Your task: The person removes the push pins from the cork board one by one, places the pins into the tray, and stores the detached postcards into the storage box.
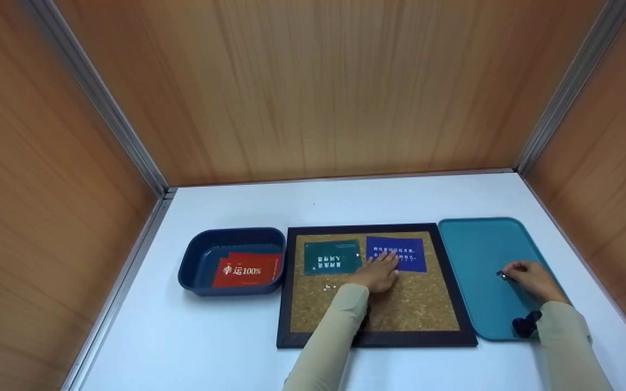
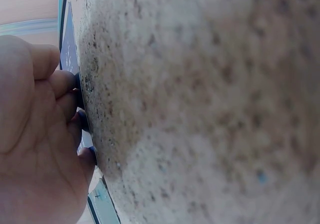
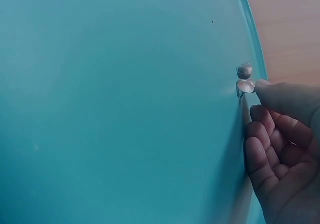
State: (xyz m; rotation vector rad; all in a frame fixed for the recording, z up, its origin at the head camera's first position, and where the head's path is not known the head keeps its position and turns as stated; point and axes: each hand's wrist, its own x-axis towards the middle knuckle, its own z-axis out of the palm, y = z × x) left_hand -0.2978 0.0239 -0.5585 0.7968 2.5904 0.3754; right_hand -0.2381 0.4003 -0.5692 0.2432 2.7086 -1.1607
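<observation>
On a dark-framed cork board (image 1: 432, 309), a blue card (image 1: 413, 255) with white writing lies under my left hand (image 1: 379, 273). The fingertips rest on the card's lower left part and hide some of its text. Left of it is a green card (image 1: 329, 257) with a small shiny tack (image 1: 357, 254) near its right edge. Over the teal tray (image 1: 476, 244), my right hand (image 1: 533, 279) pinches at a metal thumbtack (image 3: 245, 87) with thumb and finger. A second round-headed tack (image 3: 244, 71) sits right beside it in the right wrist view.
A navy bin (image 1: 199, 277) holding red cards (image 1: 248, 270) stands left of the board. Several small shiny pieces (image 1: 329, 287) lie on the cork below the green card. Wooden walls (image 1: 313, 98) enclose the white table (image 1: 210, 336) at the back and both sides.
</observation>
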